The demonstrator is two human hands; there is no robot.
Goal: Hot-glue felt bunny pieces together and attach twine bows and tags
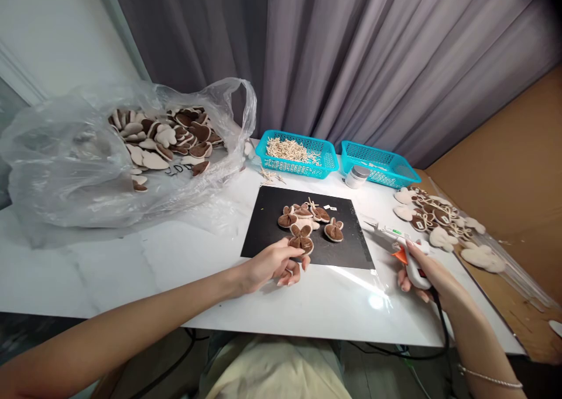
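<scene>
My left hand [276, 264] reaches onto the front edge of a black mat [267, 226], its fingers pinching a brown and cream fabric bow piece [302, 244]. Several more of these pieces [307, 214] lie on the mat just beyond it. My right hand [424, 273] grips a white hot glue gun [401, 244] with an orange trigger. The nozzle points left toward the mat, and the black cord runs down off the table's front edge.
A clear plastic bag [65, 164] of brown and cream fabric pieces lies at the back left. Two teal baskets [302, 167] [381, 173] stand behind the mat, one holding small beige bows. A small tin [356, 176] sits between them. Finished pieces [439, 220] lie at right by brown cardboard [518, 170].
</scene>
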